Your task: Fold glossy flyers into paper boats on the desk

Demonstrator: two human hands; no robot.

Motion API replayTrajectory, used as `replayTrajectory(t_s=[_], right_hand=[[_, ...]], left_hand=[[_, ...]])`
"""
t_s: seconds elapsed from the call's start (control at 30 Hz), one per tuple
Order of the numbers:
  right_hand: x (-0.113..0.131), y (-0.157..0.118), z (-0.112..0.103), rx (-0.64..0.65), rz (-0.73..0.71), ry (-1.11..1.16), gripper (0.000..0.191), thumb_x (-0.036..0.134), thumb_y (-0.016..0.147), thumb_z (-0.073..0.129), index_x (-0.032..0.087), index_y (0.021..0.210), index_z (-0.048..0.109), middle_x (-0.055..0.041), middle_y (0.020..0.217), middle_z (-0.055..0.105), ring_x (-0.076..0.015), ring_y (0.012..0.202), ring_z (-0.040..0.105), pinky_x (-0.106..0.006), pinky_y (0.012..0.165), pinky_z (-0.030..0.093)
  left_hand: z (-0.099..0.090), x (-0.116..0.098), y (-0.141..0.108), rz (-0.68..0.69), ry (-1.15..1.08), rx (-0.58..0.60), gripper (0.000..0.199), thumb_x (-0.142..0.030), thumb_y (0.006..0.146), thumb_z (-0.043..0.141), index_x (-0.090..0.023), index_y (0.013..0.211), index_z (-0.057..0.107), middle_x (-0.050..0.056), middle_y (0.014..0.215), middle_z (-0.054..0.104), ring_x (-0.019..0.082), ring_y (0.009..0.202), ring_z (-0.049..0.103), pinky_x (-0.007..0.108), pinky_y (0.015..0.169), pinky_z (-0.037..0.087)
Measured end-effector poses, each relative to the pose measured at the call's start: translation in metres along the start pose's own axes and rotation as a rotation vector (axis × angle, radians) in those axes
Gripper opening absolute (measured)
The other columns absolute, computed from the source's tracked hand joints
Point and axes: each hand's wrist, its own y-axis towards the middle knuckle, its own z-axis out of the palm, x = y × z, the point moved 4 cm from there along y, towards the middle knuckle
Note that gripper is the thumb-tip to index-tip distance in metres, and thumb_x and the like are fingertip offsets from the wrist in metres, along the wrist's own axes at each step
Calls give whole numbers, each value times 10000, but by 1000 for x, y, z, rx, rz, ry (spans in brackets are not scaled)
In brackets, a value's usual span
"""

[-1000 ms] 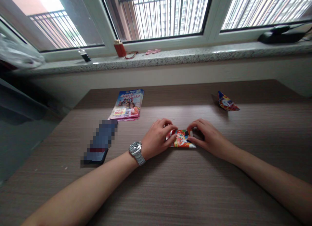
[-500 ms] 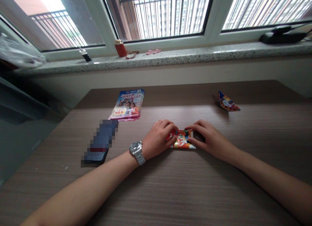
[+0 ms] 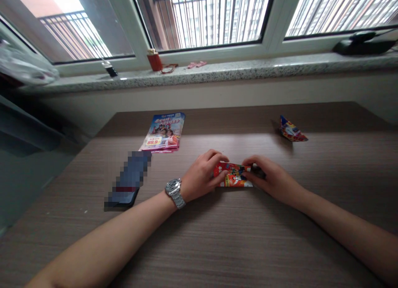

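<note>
A folded sheet of printed paper (image 3: pixel 234 178), mostly red and orange, lies near the middle of the table. My left hand (image 3: pixel 207 172) grips its left end, thumb on top and the fingers behind. At its right end, my right hand (image 3: pixel 266 175) pinches the paper between thumb and fingers. Its lower edge runs nearly straight, facing me. A metal watch (image 3: pixel 175 192) is on my left wrist. Beyond my right hand stands a small folded paper boat (image 3: pixel 292 131) with a similar bright print.
A stack of printed flyers (image 3: pixel 163 132) lies at the back left of the brown table (image 3: pixel 217 242). Nearer, beside my left forearm, is a dark, pixelated phone (image 3: pixel 129 182). On the stone windowsill (image 3: pixel 236 73) stand a red lighter-like case (image 3: pixel 154 61) and a black device (image 3: pixel 363 44).
The paper's right end has shifted slightly right, and more of its red part shows. My right hand has moved slightly right and closed more on the paper; my left hand stays nearly still.
</note>
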Motion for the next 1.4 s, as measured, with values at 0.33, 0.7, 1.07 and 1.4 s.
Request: replayTrajectory(t_s=[0.33, 0.7, 1.07, 1.4], right_hand=[[-2, -5, -6, -107, 106, 190, 194, 403, 926, 600, 250, 1043, 574, -11, 804, 610, -185, 704, 595, -319, 619, 511], [-2, -2, -2, -101, 275, 550, 215, 411, 902, 642, 265, 1059, 625, -34, 941, 756, -230, 842, 730, -381, 754, 613], [-3, -3, -2, -101, 251, 528, 257, 418, 905, 643, 259, 1106, 632, -49, 1013, 762, -248, 905, 738, -400, 768, 625], [-5, -4, 1, -54, 272, 590, 259, 400, 907, 643, 268, 1130, 634, -54, 1101, 752, -259, 1004, 725, -441, 874, 606]], left_hand=[[-3, 5, -2, -22, -203, -116, 159, -225, 954, 575, -177, 1101, 614, 56, 1040, 694, 153, 925, 664, 286, 848, 552], [2, 5, -3, -126, -475, -159, 257, -255, 942, 614, -195, 1191, 603, 61, 1131, 677, 134, 927, 675, 224, 760, 594], [1, 10, -3, -207, -544, -129, 265, -329, 926, 637, -189, 1151, 620, 51, 1021, 686, 132, 855, 664, 212, 703, 573], [2, 12, -3, -183, -554, -117, 206, -253, 931, 625, -185, 1124, 644, 52, 1041, 688, 133, 903, 668, 205, 719, 569]])
